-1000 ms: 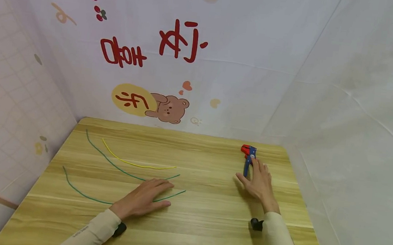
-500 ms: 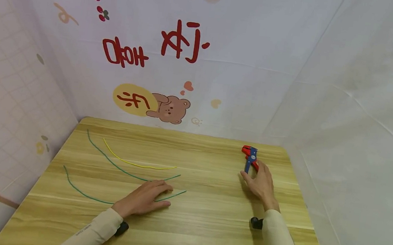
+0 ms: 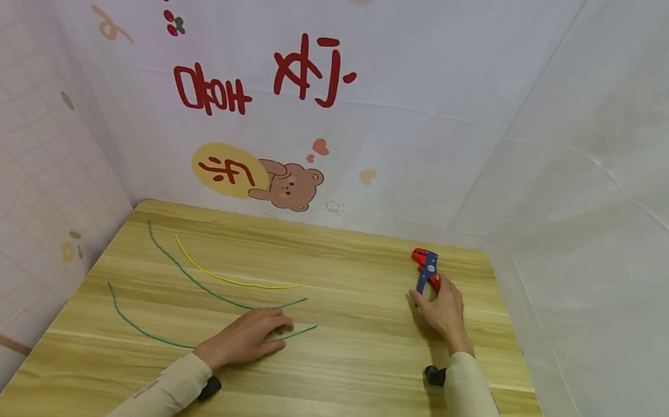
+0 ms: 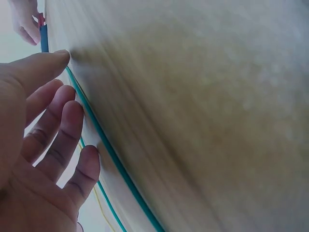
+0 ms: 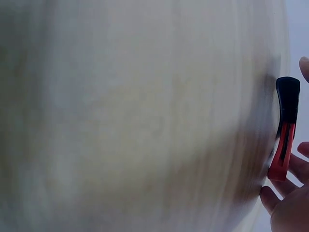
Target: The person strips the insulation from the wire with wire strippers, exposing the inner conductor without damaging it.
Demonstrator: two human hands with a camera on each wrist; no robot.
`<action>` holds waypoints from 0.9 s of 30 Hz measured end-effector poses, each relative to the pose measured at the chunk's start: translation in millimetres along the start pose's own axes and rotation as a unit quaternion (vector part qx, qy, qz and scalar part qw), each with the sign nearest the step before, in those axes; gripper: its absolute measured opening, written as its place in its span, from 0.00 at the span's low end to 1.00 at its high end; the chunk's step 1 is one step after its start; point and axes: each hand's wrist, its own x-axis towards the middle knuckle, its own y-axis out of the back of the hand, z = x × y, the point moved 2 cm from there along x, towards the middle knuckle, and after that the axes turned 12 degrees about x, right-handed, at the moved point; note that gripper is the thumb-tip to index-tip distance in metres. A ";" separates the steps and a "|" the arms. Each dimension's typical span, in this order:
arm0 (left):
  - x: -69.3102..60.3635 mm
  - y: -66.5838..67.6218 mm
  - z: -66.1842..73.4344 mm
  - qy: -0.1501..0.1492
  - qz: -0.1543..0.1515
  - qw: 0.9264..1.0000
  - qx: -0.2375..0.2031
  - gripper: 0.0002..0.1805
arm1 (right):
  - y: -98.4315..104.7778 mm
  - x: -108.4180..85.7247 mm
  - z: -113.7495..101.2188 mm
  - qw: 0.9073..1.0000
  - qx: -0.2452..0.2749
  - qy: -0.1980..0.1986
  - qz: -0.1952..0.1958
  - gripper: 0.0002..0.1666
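Observation:
In the head view, a red-and-blue wire stripper (image 3: 429, 268) lies at the table's far right, its head pointing away. My right hand (image 3: 445, 313) is at its handles: fingers beside the red one, thumb beside the blue one. In the right wrist view the thumb (image 5: 304, 68) stands apart from the handle (image 5: 288, 99), and the fingers are by the red handle. My left hand (image 3: 241, 341) lies loosely spread over the near green wire (image 3: 148, 333), hiding its middle. Its fingertips reach close to the farther green wire (image 3: 193, 280). Whether they touch it I cannot tell.
A yellow wire (image 3: 239, 283) lies beyond the green ones on the wood-grain table (image 3: 340, 374). White printed cloth (image 3: 420, 108) hangs behind the table and at both sides. A black wrist camera (image 3: 435, 376) sits under the right sleeve, another under the left.
My right hand has shifted from over the wire stripper's red handle to its right side, and the red handle shows more. The left hand's fingers have drawn in slightly. The wires lie still.

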 end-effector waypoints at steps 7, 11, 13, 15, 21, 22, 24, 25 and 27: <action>1.0 0.3 -1.8 -0.009 0.005 1.000 -0.020 0.08 | -1.9 3.1 -1.6 1.000 -0.008 -0.009 -0.003 0.60; 1.6 -0.5 -0.9 -0.005 0.004 1.000 -0.028 0.05 | -2.1 2.9 -4.1 1.000 -0.010 -0.012 -0.003 0.60; 1.8 -1.2 -0.7 -0.001 0.003 1.000 -0.028 0.05 | -1.9 2.7 -4.9 1.000 -0.010 -0.015 -0.004 0.60; 2.7 -1.2 -0.7 0.003 0.003 1.000 -0.029 0.04 | -1.6 2.7 -5.1 1.000 -0.011 -0.018 -0.006 0.60; 5.5 1.5 2.1 0.037 0.002 0.999 -0.038 0.04 | -2.3 3.0 -2.3 1.000 -0.007 -0.028 -0.003 0.59; 5.6 1.7 3.1 0.041 0.004 0.998 -0.037 0.05 | -2.6 3.1 -1.6 1.000 -0.006 -0.029 -0.002 0.59; 5.6 1.2 4.9 0.046 0.007 0.998 -0.030 0.06 | -2.8 3.6 0.6 1.000 -0.003 -0.031 0.001 0.57; 5.6 0.7 5.8 0.046 0.010 0.999 -0.025 0.06 | -2.9 3.8 1.3 1.000 -0.006 -0.029 0.003 0.56; 5.4 -0.3 7.7 0.043 0.019 0.999 -0.011 0.07 | -2.9 4.0 3.1 1.000 -0.008 -0.027 0.007 0.54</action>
